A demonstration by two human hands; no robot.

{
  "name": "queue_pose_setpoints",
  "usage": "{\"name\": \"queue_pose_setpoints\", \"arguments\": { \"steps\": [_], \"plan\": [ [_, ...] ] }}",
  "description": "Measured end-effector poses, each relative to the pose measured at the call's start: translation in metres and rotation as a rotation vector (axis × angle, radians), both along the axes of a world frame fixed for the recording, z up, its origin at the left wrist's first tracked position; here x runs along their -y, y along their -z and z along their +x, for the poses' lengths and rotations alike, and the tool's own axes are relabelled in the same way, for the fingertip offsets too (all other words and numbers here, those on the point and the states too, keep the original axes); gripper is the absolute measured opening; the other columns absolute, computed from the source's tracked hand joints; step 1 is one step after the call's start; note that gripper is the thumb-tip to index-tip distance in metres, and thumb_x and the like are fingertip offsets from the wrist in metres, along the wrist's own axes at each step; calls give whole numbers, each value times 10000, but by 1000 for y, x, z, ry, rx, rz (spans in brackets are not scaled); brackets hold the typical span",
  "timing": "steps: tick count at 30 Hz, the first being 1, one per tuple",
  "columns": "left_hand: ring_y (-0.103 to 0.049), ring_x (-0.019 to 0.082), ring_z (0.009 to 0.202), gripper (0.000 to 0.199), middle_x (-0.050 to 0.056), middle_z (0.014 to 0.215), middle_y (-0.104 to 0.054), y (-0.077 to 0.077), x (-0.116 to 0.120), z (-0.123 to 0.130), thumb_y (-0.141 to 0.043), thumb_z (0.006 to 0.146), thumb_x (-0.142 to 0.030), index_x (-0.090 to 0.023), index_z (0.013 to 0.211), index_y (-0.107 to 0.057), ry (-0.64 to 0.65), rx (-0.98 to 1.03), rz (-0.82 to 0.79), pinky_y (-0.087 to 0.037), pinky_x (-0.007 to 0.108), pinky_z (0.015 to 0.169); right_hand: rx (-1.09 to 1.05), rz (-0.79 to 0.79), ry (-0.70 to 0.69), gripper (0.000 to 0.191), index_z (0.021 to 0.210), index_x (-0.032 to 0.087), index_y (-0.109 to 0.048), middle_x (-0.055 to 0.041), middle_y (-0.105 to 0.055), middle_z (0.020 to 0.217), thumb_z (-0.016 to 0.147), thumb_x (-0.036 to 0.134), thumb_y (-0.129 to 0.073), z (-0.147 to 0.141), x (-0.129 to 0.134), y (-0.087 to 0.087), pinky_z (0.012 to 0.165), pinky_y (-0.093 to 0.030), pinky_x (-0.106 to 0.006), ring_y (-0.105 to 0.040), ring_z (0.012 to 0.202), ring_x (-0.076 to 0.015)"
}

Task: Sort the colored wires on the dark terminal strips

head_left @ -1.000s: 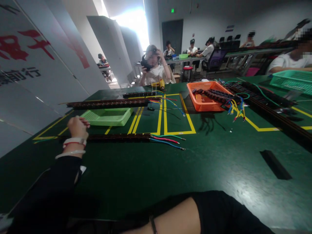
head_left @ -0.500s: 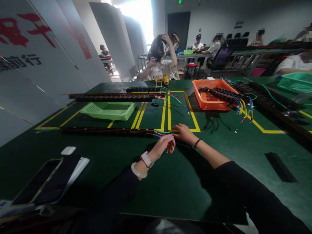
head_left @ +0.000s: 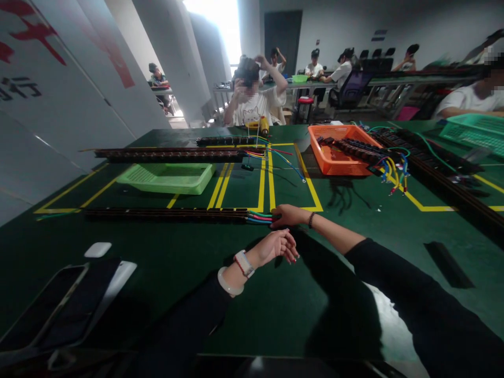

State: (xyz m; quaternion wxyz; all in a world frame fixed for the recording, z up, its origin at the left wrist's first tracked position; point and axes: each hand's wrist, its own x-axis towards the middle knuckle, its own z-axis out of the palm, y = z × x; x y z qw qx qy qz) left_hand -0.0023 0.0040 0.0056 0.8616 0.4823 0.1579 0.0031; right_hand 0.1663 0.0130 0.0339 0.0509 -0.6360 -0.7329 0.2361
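Observation:
A long dark wiring harness [head_left: 169,214] lies across the green table, and coloured wires [head_left: 258,217] in green, red and blue come out of its right end. My right hand [head_left: 291,214] is closed on these wires, which hides their tips. Just in front of it, my left hand [head_left: 277,247] hovers palm up with loosely bent fingers apart and nothing in them. A watch [head_left: 244,263] and a pale bangle [head_left: 230,282] are on that wrist.
A green basket [head_left: 197,184] sits behind the harness beside another long harness [head_left: 169,154]. An orange basket [head_left: 338,167] holds dark parts with wires. Phones [head_left: 63,299] lie front left; a dark strip [head_left: 449,264] lies right. Across the table sits a person [head_left: 255,107].
My left hand has moved down and right, off the wires, and its palm has turned up. My right hand has closed round the wire ends. The view has shifted slightly.

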Motion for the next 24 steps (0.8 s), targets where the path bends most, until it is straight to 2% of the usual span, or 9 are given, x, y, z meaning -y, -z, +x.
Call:
{"name": "queue_pose_setpoints", "arguments": {
  "steps": [2,5,9,11,15,20,24],
  "plan": [
    [-672,238,777,415,186,846,-673,0,0,1,-385,884,-477,-99,919,-553,15,-4,-76,-496,357,737,1,-39,-12,392,859,89,-644,-13,-573,709,789,473,-608,0,-2,-7,547,-251,-193,-419,609,-71],
    [-631,274,1004,482,250,1075,-624,-2,-2,2,-400,889,-502,-70,1066,-522,-37,8,-226,-439,413,920,10,-89,-24,319,882,80,-654,-11,-579,707,813,383,-581,0,-3,-15,547,-258,-188,-414,601,-64],
    [-595,274,1081,516,255,1199,-562,-3,-3,4,-450,880,-496,-59,1150,-494,-202,36,-362,-396,422,994,70,-83,-13,251,880,91,-669,1,-574,675,814,302,-551,-4,1,-20,551,-266,-183,-404,587,-58],
    [-604,257,1058,484,241,1178,-576,-2,-2,5,-452,886,-478,-58,1116,-521,-274,41,-390,-402,415,996,134,-30,20,278,858,100,-677,-15,-584,679,832,334,-528,-10,7,-21,548,-265,-194,-416,587,-68],
    [-628,216,945,357,180,1001,-642,-1,4,8,-437,910,-403,-82,956,-584,-458,48,-442,-441,392,953,309,115,90,335,845,96,-674,-100,-619,762,896,323,-433,-29,23,-19,582,-280,-238,-497,635,-123],
    [-612,137,864,237,75,915,-646,4,10,12,-433,925,-325,-150,905,-591,-625,66,-465,-482,294,855,436,243,-25,214,821,88,-637,-130,-620,866,885,155,-444,-47,40,-14,714,-318,-298,-548,788,-182],
    [-600,121,828,231,53,905,-639,6,12,14,-448,920,-336,-158,912,-594,-669,70,-485,-489,251,755,507,319,-83,171,869,78,-620,-138,-598,892,868,93,-449,-53,49,-8,724,-321,-322,-530,827,-203]
  ]
}}
